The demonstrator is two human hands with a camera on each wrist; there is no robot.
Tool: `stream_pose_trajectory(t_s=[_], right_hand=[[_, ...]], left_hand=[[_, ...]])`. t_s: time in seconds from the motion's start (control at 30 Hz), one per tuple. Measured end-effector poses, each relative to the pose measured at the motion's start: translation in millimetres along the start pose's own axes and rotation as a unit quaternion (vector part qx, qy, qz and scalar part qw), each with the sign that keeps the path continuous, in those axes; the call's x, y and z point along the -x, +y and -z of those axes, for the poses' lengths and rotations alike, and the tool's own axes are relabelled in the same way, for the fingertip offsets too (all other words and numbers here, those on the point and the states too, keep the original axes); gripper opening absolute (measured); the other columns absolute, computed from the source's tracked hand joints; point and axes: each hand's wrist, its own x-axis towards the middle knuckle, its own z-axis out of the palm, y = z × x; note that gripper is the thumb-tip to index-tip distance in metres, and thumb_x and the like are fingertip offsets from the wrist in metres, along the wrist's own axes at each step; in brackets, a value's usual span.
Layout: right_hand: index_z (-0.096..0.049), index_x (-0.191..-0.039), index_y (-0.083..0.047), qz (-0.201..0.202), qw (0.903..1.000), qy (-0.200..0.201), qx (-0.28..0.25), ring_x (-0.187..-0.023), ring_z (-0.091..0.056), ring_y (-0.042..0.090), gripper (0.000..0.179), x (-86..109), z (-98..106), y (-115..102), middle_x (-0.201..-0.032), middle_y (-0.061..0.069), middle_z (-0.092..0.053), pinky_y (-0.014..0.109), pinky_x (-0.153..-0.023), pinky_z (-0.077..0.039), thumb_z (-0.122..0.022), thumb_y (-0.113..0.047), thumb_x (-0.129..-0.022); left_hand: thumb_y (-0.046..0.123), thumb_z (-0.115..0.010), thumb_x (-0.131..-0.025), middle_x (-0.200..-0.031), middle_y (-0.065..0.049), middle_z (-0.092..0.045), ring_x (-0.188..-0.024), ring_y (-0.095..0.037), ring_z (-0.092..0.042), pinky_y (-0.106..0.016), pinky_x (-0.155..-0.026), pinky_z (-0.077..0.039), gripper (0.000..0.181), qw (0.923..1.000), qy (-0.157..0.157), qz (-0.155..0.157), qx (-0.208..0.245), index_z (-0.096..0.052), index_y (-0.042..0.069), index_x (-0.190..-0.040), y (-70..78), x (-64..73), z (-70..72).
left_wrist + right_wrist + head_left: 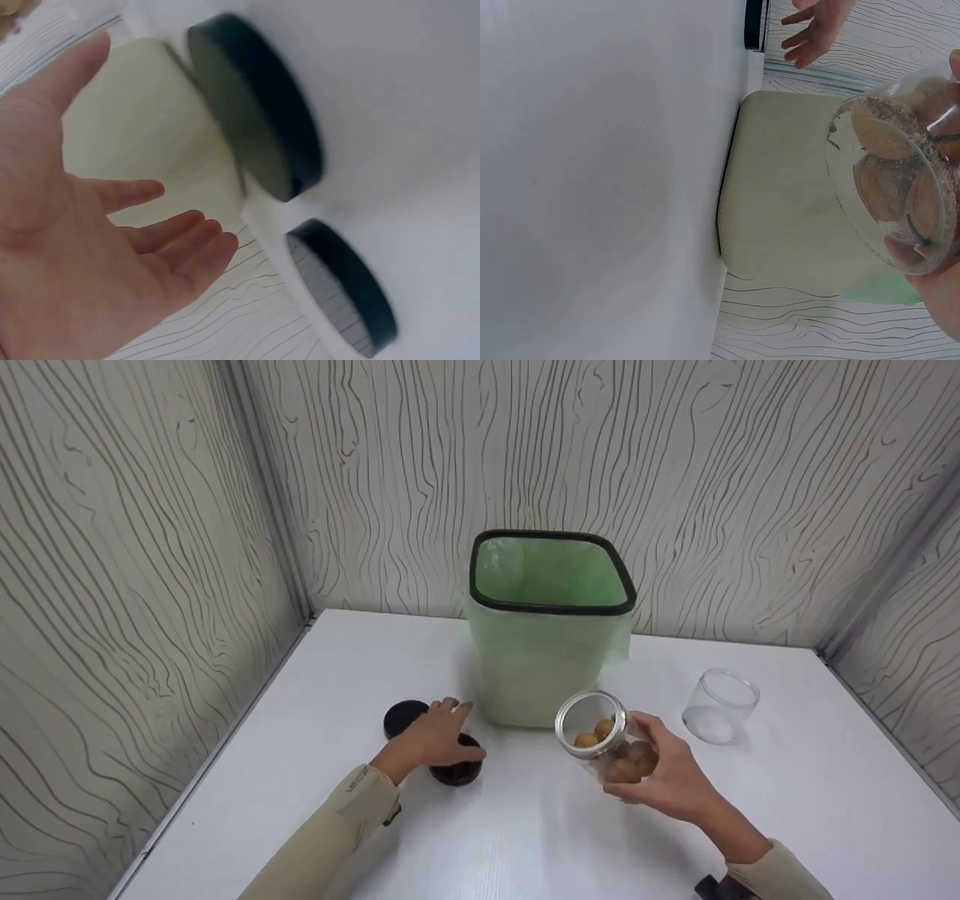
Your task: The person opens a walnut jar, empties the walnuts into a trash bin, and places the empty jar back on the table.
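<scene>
My right hand (667,780) grips a transparent jar (859,217) round its side, holding it above the white table. The jar is tilted, its uncapped mouth facing up and to the left. Inside lie several round brown walnut-like pieces (624,770), with brown crumbs along the base in the right wrist view. My left hand (431,741) hovers over two dark round lids, fingers spread and nothing held. The nearer lid (457,774) is partly hidden beneath the thumb; the farther lid (403,716) lies beside the fingers. In the left wrist view both lids (262,112) stand apart from the palm.
A pale bin (536,682) with a black rim and green liner stands at the table's back middle, just beyond both hands. Another transparent jar (721,706), uncapped, stands upright at the right. Wood-patterned panels (420,472) enclose the white table (480,840) at the back and sides.
</scene>
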Motion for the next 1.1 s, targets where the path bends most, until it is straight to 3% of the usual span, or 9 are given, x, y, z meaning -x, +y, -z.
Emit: stream_pose_trajectory(t_s=[0.17,0.3,0.4,0.53,0.6,0.7,0.93,1.1], right_hand=[[-0.046,-0.130,-0.010,-0.004,1.0000,-0.001,0.005,-0.110,-0.049,0.012,0.091,-1.2,2.3,-1.9,-0.121,-0.006,-0.056,0.026,-0.087,-0.044,-0.094,-0.023,-0.053],[-0.046,-0.130,-0.010,-0.007,1.0000,0.001,0.006,-0.111,-0.049,0.013,0.090,-2.8,4.1,-2.0,-0.122,-0.004,-0.056,0.028,-0.087,-0.044,-0.093,-0.022,-0.055],[-0.045,-0.131,-0.010,-0.012,0.9999,0.002,0.002,-0.110,-0.049,0.012,0.091,-3.6,5.5,-2.2,-0.123,-0.003,-0.056,0.027,-0.086,-0.044,-0.093,-0.022,-0.055],[-0.045,-0.131,-0.009,-0.020,0.9997,0.002,-0.016,-0.110,-0.049,0.013,0.091,-5.8,7.6,-3.9,-0.122,0.000,-0.057,0.023,-0.087,-0.042,-0.093,-0.019,-0.055],[-0.044,-0.131,-0.009,-0.019,0.9995,0.003,-0.023,-0.110,-0.049,0.013,0.090,-7.8,8.7,-5.2,-0.122,0.001,-0.057,0.022,-0.087,-0.040,-0.093,-0.018,-0.055],[-0.045,-0.131,-0.009,-0.012,0.9997,0.006,-0.020,-0.111,-0.048,0.013,0.090,-10.6,10.2,-7.4,-0.123,0.002,-0.056,0.020,-0.087,-0.040,-0.093,-0.017,-0.056],[-0.045,-0.131,-0.008,-0.004,0.9998,0.010,-0.016,-0.112,-0.048,0.014,0.089,-17.1,13.1,-10.9,-0.124,0.004,-0.056,0.019,-0.087,-0.041,-0.092,-0.016,-0.057],[-0.044,-0.132,-0.009,-0.012,0.9997,0.009,-0.019,-0.113,-0.048,0.015,0.088,-21.0,14.8,-12.5,-0.126,0.003,-0.054,0.023,-0.087,-0.043,-0.092,-0.018,-0.058]], left_hand=[[0.040,-0.054,-0.094,-0.142,-0.021,-0.035,-0.130,-0.034,-0.035,-0.045,-0.102,-0.036,0.066,0.9961,0.073,-0.022,0.045,-0.035,0.001,-0.143,7.9,-1.8,25.2],[0.031,-0.054,-0.096,-0.142,-0.021,-0.036,-0.131,-0.032,-0.035,-0.044,-0.103,-0.034,0.060,0.9845,0.149,-0.023,0.089,-0.033,-0.001,-0.143,13.3,-4.9,41.6],[0.023,-0.051,-0.095,-0.143,-0.021,-0.036,-0.132,-0.032,-0.033,-0.043,-0.105,-0.032,0.058,0.9663,0.213,-0.018,0.144,-0.032,-0.003,-0.143,17.7,-7.7,51.6],[0.019,-0.044,-0.095,-0.142,-0.020,-0.038,-0.133,-0.029,-0.034,-0.041,-0.107,-0.029,0.052,0.9295,0.294,-0.025,0.221,-0.035,-0.003,-0.142,25.2,-11.6,66.0],[0.022,-0.041,-0.098,-0.141,-0.018,-0.039,-0.133,-0.027,-0.034,-0.040,-0.107,-0.029,0.051,0.9139,0.317,-0.031,0.252,-0.035,-0.003,-0.142,30.0,-13.1,74.0],[0.030,-0.036,-0.101,-0.142,-0.018,-0.038,-0.133,-0.026,-0.034,-0.040,-0.107,-0.028,0.054,0.9042,0.326,-0.028,0.274,-0.031,-0.002,-0.144,37.2,-15.7,84.6],[0.043,-0.029,-0.102,-0.153,-0.018,-0.019,-0.141,-0.026,-0.018,-0.039,-0.112,-0.018,0.066,0.9029,0.298,-0.009,0.309,-0.015,0.000,-0.150,47.1,-25.5,104.0],[0.046,-0.027,-0.102,-0.156,-0.015,-0.012,-0.142,-0.023,-0.011,-0.038,-0.113,-0.013,0.068,0.9002,0.288,-0.019,0.326,-0.009,0.003,-0.151,50.8,-35.5,112.2]])
